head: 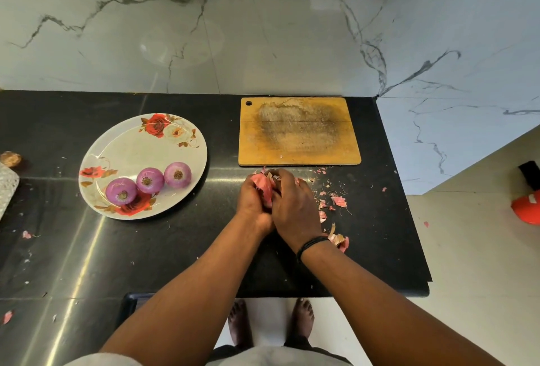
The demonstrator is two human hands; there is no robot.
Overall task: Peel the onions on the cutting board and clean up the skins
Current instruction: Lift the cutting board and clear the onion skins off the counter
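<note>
At the far left edge of the black, glossy tabletop (87,248) sits a brown knobbly lump (10,158), too blurred to name. Next comes an oval white plate (163,149) printed with red and cream roses, carrying three peeled purple onions (149,180) in a row, root ends up and touching one another. My left hand (254,200) reaches forward with the forearm straight, its grip curled round a bunch of pink papery onion skins (263,184) just in front of the wooden cutting board (298,132). The board is rectangular with a hanging hole in its corner and a dark, worn middle. My right hand (293,205), a black cord at the wrist, presses against the left, fingers curled over the same bunch. Loose skin scraps (336,199) lie scattered to the right, more beside my wrist. I can read no writing.
</note>
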